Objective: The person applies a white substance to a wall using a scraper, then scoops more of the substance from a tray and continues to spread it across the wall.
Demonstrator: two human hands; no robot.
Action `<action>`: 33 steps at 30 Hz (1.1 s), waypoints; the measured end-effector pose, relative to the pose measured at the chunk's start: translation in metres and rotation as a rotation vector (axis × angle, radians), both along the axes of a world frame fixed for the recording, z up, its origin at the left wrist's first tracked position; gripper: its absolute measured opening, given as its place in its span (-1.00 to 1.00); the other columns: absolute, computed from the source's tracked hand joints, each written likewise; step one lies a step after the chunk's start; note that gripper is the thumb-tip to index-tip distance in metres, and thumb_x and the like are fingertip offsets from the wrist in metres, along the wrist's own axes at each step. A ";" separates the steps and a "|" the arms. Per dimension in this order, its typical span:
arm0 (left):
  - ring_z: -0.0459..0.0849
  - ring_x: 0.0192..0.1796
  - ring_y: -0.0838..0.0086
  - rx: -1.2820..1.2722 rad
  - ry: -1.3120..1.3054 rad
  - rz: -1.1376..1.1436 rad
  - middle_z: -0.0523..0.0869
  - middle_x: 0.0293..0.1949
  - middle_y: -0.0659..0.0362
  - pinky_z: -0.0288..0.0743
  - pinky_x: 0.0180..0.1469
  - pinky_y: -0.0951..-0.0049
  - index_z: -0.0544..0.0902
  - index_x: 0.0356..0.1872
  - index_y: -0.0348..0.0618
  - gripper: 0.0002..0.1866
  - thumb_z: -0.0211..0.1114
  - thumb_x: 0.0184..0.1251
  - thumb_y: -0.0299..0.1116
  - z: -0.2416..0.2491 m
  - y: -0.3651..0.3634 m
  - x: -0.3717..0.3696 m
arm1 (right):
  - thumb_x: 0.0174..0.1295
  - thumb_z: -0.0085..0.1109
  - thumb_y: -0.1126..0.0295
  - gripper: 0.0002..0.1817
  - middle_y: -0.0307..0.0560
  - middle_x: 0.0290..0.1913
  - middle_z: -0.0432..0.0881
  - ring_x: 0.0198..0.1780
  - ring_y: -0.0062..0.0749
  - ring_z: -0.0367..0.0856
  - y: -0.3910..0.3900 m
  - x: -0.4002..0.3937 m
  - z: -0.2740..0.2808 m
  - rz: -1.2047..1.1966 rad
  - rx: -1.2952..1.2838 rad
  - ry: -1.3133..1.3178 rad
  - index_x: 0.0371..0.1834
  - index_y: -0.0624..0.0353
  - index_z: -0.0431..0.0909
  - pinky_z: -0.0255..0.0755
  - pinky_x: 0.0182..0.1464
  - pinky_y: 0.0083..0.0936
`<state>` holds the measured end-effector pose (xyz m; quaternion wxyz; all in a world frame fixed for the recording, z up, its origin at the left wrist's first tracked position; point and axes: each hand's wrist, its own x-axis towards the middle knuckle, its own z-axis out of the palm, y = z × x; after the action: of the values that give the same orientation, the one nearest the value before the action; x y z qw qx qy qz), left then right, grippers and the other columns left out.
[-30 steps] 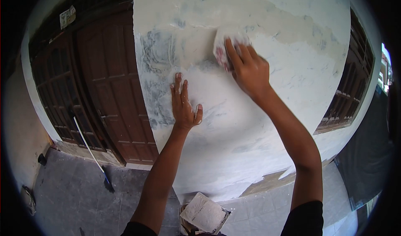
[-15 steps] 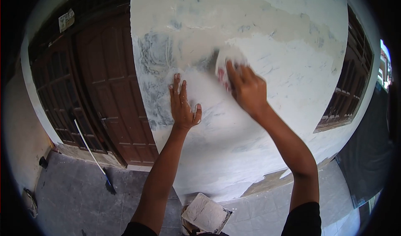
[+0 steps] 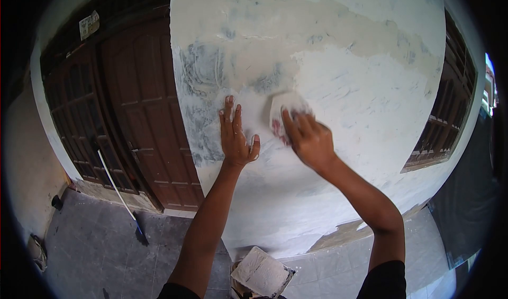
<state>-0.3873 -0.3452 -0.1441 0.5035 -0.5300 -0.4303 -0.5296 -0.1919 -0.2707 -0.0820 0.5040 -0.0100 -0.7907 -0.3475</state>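
Observation:
My right hand [image 3: 313,143] grips a white putty spreader [image 3: 278,107] with red marks on its face, held against the wall [image 3: 365,108]. Motion blurs the spreader's edges, and my fingers cover part of it. To its left, my left hand [image 3: 237,140] is open, fingers pointing up and thumb apart, against or very near the wall. White putty is smeared on its fingertips. Around both hands the wall is patchy: white coating, a beige band higher up, and a dark grey-blue area [image 3: 198,71] on the left.
Below stands a putty-covered tray [image 3: 262,272] at the foot of the wall. A brown wooden door [image 3: 145,103] is on the left, with a white-handled broom [image 3: 116,185] leaning near it. On the right are a barred window [image 3: 444,97] and a dark sheet [image 3: 465,193].
My right hand has moved the spreader down the wall, slightly to the left. My left hand stays in about the same place on the wall. The view has shifted a little.

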 end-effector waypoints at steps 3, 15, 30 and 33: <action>0.13 0.49 -0.15 -0.009 -0.008 0.009 0.16 0.44 -0.30 -0.09 0.44 -0.21 0.13 0.44 -0.32 -0.26 -0.08 0.36 -0.02 -0.001 0.000 0.000 | -0.04 0.18 0.48 -0.47 -0.05 -0.16 0.59 -0.24 -0.33 0.63 -0.007 -0.001 0.048 0.012 0.039 0.159 0.12 0.25 0.54 0.55 -0.43 -0.50; 0.11 0.49 -0.19 -0.037 -0.006 -0.015 0.13 0.44 -0.34 -0.25 0.45 -0.25 0.08 0.45 -0.33 -0.22 -0.07 0.38 0.05 -0.002 0.001 -0.003 | -0.19 0.23 0.59 -0.34 0.02 -0.26 0.58 -0.28 -0.25 0.64 -0.002 -0.008 -0.008 0.049 -0.039 -0.022 0.17 0.34 0.51 0.57 -0.42 -0.46; 0.12 0.49 -0.17 -0.038 -0.017 -0.016 0.14 0.43 -0.32 -0.25 0.45 -0.23 0.08 0.46 -0.30 -0.23 -0.08 0.38 0.04 -0.001 0.001 -0.001 | -0.02 0.16 0.48 -0.47 -0.05 -0.22 0.56 -0.27 -0.34 0.63 0.005 -0.009 0.009 -0.066 0.011 0.042 0.12 0.36 0.50 0.59 -0.41 -0.54; 0.12 0.49 -0.16 -0.037 -0.013 -0.008 0.15 0.43 -0.32 -0.24 0.46 -0.22 0.08 0.46 -0.30 -0.23 -0.08 0.38 0.04 -0.001 0.001 -0.001 | -0.02 0.19 0.47 -0.47 -0.03 -0.17 0.58 -0.23 -0.30 0.65 -0.005 0.003 0.007 -0.057 -0.070 -0.048 0.12 0.31 0.52 0.61 -0.36 -0.50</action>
<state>-0.3883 -0.3446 -0.1453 0.4886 -0.5376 -0.4413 -0.5268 -0.1889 -0.2755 -0.0748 0.4739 -0.0419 -0.8138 -0.3338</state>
